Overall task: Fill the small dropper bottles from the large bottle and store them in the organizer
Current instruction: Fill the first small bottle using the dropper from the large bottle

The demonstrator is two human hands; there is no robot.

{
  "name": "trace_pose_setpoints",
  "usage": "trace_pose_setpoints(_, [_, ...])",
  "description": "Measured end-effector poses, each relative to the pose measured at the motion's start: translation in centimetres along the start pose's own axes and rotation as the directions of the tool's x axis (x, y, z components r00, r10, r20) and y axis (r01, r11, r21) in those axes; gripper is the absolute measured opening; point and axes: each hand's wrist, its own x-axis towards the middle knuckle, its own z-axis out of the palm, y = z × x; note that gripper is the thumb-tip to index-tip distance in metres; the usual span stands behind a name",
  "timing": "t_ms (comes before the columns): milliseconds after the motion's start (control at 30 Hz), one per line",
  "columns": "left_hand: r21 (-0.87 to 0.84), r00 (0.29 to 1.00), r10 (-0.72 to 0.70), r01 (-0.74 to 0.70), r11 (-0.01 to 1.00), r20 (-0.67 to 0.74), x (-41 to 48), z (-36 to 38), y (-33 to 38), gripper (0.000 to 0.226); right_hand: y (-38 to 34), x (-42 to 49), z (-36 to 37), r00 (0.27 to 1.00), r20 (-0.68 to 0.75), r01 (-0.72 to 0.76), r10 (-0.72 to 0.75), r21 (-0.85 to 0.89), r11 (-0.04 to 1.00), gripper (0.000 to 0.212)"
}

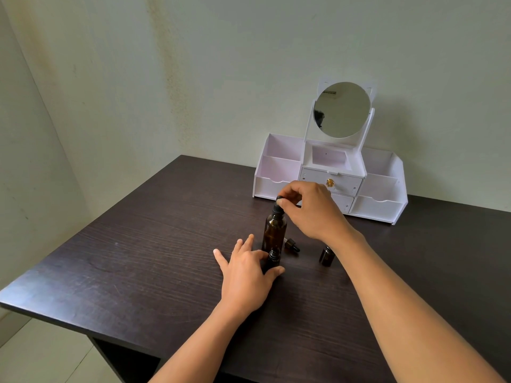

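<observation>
A large amber bottle [273, 230] stands upright in the middle of the dark table [143, 261]. My right hand [312, 211] pinches the black dropper cap [278, 203] on top of it. Just in front, my left hand [246, 277] grips a small amber dropper bottle [273, 258] with its neck uncapped, thumb and forefinger around it, the other fingers spread. A loose small dropper cap [292, 245] lies on its side to the right of the large bottle. Another small amber bottle [326, 255] stands further right, partly behind my right wrist.
A white organizer [276, 186] with open side compartments, two middle drawers and a round mirror [341, 109] stands at the back of the table against the wall. The table's left edge and front corner drop to a pale tiled floor.
</observation>
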Motion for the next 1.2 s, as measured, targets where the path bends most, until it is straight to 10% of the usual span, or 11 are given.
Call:
trace_pose_setpoints(800, [-0.003,1.000,0.003,-0.003,1.000,-0.017,-0.1,0.1,0.0,0.046,-0.2,-0.1,0.2,0.999,0.041,-0.028,0.029,-0.010,1.000,0.019])
trace_pose_setpoints(1200, [-0.022,1.000,0.005,-0.005,1.000,-0.028,-0.1,0.2,-0.1,0.045,-1.5,0.5,-3.0,0.956,-0.292,0.108,-0.028,0.260,0.959,0.002])
